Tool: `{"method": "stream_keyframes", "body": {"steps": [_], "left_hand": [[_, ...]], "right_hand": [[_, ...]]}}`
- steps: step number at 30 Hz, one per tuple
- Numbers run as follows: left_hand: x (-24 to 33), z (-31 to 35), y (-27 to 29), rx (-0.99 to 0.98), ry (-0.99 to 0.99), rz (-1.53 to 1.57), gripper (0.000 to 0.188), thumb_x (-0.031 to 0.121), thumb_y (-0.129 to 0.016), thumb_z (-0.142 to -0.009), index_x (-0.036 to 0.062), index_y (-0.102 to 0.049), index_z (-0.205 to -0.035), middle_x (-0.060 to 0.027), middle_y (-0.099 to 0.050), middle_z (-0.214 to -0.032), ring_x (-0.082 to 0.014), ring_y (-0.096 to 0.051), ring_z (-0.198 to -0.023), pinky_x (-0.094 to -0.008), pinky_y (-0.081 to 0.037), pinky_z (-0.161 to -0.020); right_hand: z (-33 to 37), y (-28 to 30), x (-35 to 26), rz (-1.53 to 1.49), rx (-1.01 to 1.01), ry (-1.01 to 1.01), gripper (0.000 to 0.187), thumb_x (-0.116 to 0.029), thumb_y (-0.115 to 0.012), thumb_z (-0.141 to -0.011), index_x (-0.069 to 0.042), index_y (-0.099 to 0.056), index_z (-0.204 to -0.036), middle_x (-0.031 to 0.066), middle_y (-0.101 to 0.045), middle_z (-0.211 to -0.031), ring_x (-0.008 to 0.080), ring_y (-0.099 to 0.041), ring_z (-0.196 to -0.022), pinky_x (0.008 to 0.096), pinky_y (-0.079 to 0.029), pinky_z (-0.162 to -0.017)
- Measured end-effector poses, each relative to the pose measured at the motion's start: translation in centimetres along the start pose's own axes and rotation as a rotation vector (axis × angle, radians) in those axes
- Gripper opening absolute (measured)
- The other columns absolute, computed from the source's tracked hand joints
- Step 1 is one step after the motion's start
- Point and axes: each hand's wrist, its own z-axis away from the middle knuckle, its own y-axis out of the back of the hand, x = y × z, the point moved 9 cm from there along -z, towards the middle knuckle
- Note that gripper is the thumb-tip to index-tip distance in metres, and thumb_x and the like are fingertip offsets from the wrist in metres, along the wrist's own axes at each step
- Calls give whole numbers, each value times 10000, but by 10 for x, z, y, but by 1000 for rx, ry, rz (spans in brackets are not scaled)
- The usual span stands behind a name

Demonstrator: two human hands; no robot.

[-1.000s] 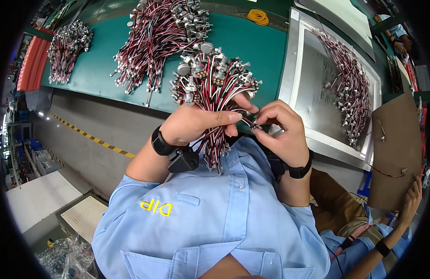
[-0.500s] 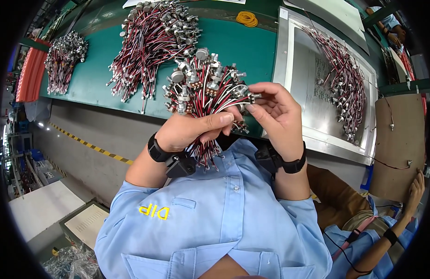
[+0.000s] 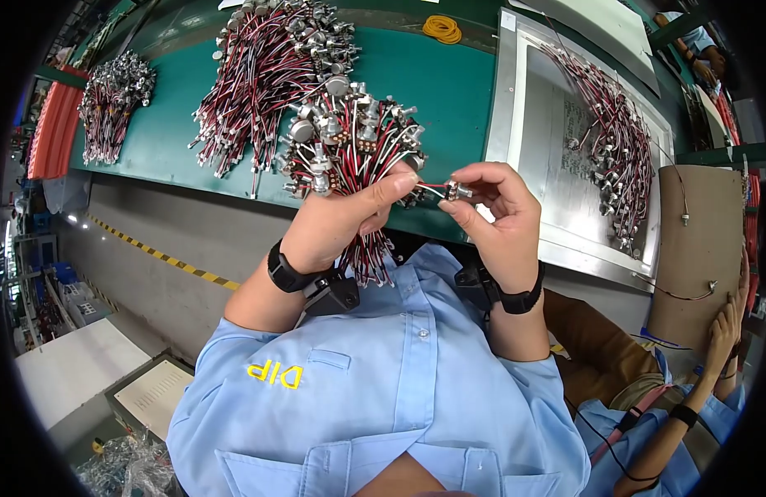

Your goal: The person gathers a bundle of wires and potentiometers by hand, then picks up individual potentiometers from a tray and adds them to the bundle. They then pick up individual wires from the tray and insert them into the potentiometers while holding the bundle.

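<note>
A thick bundle of potentiometers with red, black and white wires [image 3: 362, 153] is gripped around its wires by my left hand [image 3: 337, 219]. Metal shafts and round bodies fan out above that fist, and wire ends hang below it. To the right, my right hand [image 3: 505, 224] pinches a single potentiometer [image 3: 456, 191] between thumb and fingertips. Its wires stretch leftward to the bundle, where my left thumb hides their far part.
On the green bench top [image 3: 176, 124] lie a large potentiometer pile [image 3: 267, 91] and a smaller pile [image 3: 116, 108]. A yellow coil [image 3: 442, 30] sits behind. At right, a metal-framed plate [image 3: 553, 219] bears more wired potentiometers [image 3: 623, 170]. A co-worker's hand [image 3: 721, 335] touches a brown board [image 3: 689, 265].
My right hand has drawn one potentiometer out to the right of the bundle. The bundle has shifted slightly left. At the far right, the co-worker's hand has moved a little left and down.
</note>
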Motion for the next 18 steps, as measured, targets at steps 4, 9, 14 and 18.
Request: {"method": "stream_keyframes", "body": {"steps": [4,9,14,18], "left_hand": [[2,1,0,10,-23,-37,121,152,-632,-863,43,-608,-910,50,-510,-651,-24,-371,-490,-188,-268,-429],[1,-2,-6,11,-22,-62,116,133,-643,-851,40,-608,-910,48,-501,-638,-30,-363,-476,-192,-264,-422],[-2,7,7,144,-92,-115,112,94,-629,-849,17,-590,-920,40,-465,-596,-41,-348,-455,-196,-258,-429],[-4,1,0,25,-66,-94,152,124,-606,-866,2,-591,-955,42,-430,-575,-43,-327,-458,-200,-245,-434]], "right_hand": [[0,-1,5,-39,-18,-14,325,76,-685,-734,7,-552,-1023,71,-581,-996,133,-589,-916,256,-485,-798],[6,11,-2,-135,44,-33,325,83,-675,-741,13,-547,-1032,82,-581,-1010,142,-596,-919,257,-495,-807],[2,-1,8,-211,-63,-55,264,29,-655,-789,9,-556,-1033,62,-585,-1010,121,-599,-905,245,-497,-799],[4,-1,4,-150,-35,-24,207,-13,-637,-819,-6,-566,-1014,46,-583,-990,104,-596,-882,241,-492,-787]]}}
